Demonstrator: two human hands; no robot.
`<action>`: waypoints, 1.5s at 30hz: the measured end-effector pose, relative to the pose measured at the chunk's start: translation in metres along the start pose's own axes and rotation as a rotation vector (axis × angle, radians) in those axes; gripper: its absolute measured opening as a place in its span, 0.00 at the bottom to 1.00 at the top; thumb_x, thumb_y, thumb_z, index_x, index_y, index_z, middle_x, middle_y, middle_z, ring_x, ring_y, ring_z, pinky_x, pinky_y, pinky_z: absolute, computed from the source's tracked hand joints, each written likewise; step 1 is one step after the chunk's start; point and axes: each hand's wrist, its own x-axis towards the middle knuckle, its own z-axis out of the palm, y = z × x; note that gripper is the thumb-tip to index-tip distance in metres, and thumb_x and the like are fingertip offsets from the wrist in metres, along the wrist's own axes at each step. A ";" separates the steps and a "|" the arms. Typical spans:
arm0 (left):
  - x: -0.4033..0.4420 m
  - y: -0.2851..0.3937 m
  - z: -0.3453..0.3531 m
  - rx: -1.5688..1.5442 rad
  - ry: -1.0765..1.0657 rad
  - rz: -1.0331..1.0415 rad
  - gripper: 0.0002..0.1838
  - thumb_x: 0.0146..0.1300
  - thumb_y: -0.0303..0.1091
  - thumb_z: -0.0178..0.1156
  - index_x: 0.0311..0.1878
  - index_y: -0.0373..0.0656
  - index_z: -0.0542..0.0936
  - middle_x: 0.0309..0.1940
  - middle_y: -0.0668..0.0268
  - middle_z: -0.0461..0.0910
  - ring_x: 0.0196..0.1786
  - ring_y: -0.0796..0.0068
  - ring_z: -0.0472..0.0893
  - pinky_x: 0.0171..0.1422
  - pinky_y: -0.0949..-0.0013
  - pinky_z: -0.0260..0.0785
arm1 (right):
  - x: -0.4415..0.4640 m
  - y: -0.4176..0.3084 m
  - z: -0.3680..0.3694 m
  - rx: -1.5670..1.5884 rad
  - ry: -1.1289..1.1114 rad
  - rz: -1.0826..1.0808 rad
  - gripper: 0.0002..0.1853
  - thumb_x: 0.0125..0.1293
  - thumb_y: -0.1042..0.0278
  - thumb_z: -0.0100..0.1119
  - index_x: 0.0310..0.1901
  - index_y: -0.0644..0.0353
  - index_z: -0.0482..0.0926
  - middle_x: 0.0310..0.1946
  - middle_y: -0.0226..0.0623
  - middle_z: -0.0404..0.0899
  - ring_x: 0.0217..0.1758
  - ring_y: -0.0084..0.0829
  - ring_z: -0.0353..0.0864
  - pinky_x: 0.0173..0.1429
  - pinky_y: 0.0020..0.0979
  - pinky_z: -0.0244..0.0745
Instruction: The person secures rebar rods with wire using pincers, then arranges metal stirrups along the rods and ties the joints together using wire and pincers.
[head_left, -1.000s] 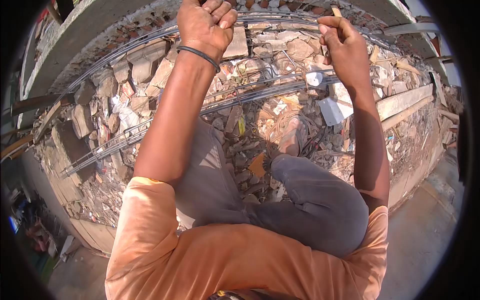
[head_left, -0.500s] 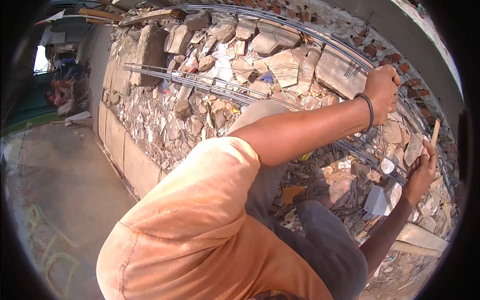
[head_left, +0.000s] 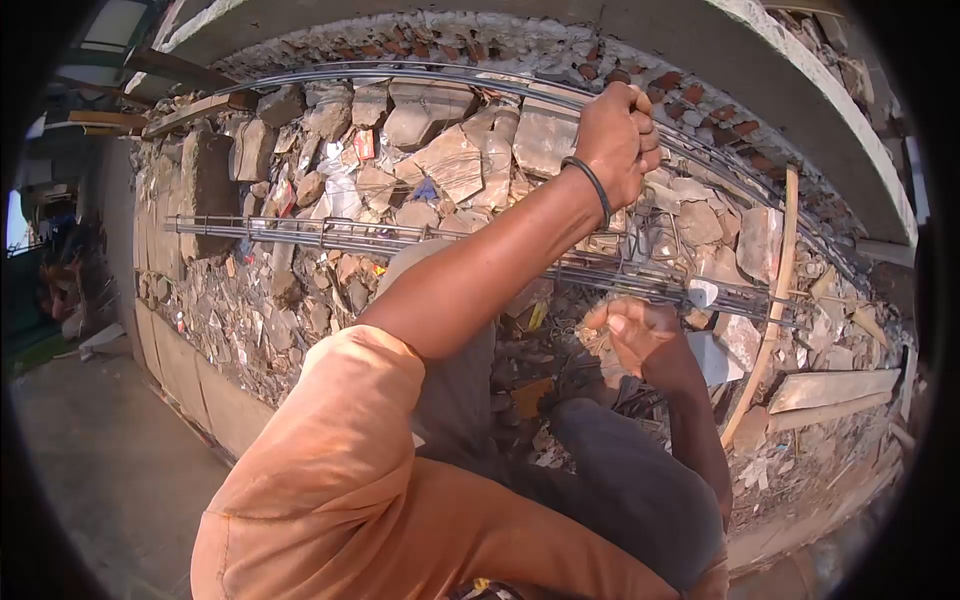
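Note:
My left hand (head_left: 620, 142), with a black band on its wrist, is closed in a fist beside the upper long metal rods (head_left: 420, 72). Whatever it grips is hidden by the fingers. Lower down, my right hand (head_left: 640, 335) has its fingers curled and its thumb bent in, just below a rod bundle (head_left: 340, 237) with thin cross ties; any item in it cannot be made out. The bundle lies across the rubble and passes behind my left forearm. A white round piece (head_left: 702, 293) shows right of my right hand.
Broken concrete blocks (head_left: 425, 110) and rubble cover the ground. A rough wall base with exposed bricks (head_left: 690, 95) curves along the top. At the right are a long wooden strip (head_left: 768, 330) and a plank (head_left: 832, 390). Pavement (head_left: 110, 440) lies at the lower left.
The view swung left, then partly back. My right hand has come down from near the upper rods towards my knees. My left hand stays closed. The wooden strip now stretches below the rods.

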 end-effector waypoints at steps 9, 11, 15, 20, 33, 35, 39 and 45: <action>-0.012 -0.005 -0.023 0.649 -0.090 -0.157 0.14 0.73 0.39 0.45 0.31 0.45 0.72 0.16 0.80 0.55 0.16 0.89 0.51 0.17 0.80 0.43 | -0.033 0.054 -0.107 -0.340 0.795 -0.247 0.21 0.68 0.52 0.58 0.57 0.55 0.77 0.36 0.34 0.74 0.40 0.27 0.74 0.46 0.28 0.70; -0.023 -0.024 -0.029 0.997 -0.184 -0.390 0.17 0.72 0.41 0.48 0.30 0.42 0.75 0.16 0.78 0.62 0.17 0.85 0.58 0.19 0.76 0.51 | -0.040 0.080 -0.123 -0.637 0.898 -0.237 0.23 0.66 0.57 0.61 0.60 0.54 0.75 0.44 0.38 0.75 0.47 0.30 0.75 0.51 0.30 0.73; -0.026 -0.067 -0.047 1.852 -0.459 0.121 0.19 0.68 0.43 0.55 0.33 0.35 0.81 0.26 0.53 0.81 0.32 0.57 0.80 0.42 0.58 0.71 | -0.019 0.109 -0.112 -1.173 0.841 -0.276 0.30 0.59 0.64 0.66 0.64 0.51 0.71 0.61 0.41 0.68 0.61 0.40 0.67 0.63 0.39 0.69; -0.016 -0.084 -0.070 2.011 -0.525 0.102 0.18 0.65 0.44 0.57 0.40 0.36 0.83 0.33 0.44 0.81 0.40 0.44 0.81 0.47 0.54 0.72 | -0.009 0.116 -0.127 -1.037 0.738 -0.190 0.28 0.59 0.63 0.66 0.62 0.54 0.73 0.59 0.37 0.71 0.66 0.42 0.64 0.65 0.42 0.65; -0.014 -0.083 -0.065 1.736 -0.502 0.095 0.15 0.69 0.41 0.56 0.34 0.38 0.82 0.26 0.57 0.82 0.31 0.58 0.81 0.39 0.58 0.71 | -0.035 0.122 -0.088 -0.568 0.309 0.005 0.27 0.64 0.50 0.62 0.57 0.61 0.77 0.47 0.49 0.81 0.55 0.39 0.79 0.59 0.37 0.70; -0.018 -0.089 -0.059 1.402 -0.568 -0.072 0.18 0.70 0.42 0.55 0.33 0.38 0.82 0.24 0.63 0.82 0.29 0.69 0.80 0.36 0.63 0.70 | -0.033 0.116 -0.082 -0.550 0.488 -0.150 0.23 0.67 0.55 0.61 0.58 0.62 0.76 0.50 0.41 0.79 0.50 0.31 0.78 0.55 0.33 0.73; -0.054 -0.103 -0.027 1.151 -0.542 -0.524 0.16 0.73 0.40 0.53 0.36 0.38 0.82 0.26 0.68 0.82 0.31 0.88 0.76 0.35 0.79 0.67 | -0.028 0.079 -0.076 0.328 0.742 -0.384 0.22 0.71 0.58 0.55 0.61 0.63 0.73 0.49 0.38 0.80 0.51 0.25 0.79 0.52 0.26 0.74; -0.084 -0.145 -0.031 1.294 -0.668 -0.339 0.16 0.71 0.42 0.55 0.39 0.36 0.81 0.31 0.66 0.83 0.33 0.82 0.78 0.39 0.75 0.70 | -0.031 0.062 -0.068 0.223 0.955 -0.456 0.17 0.74 0.69 0.45 0.59 0.63 0.74 0.29 0.28 0.74 0.29 0.18 0.72 0.34 0.21 0.71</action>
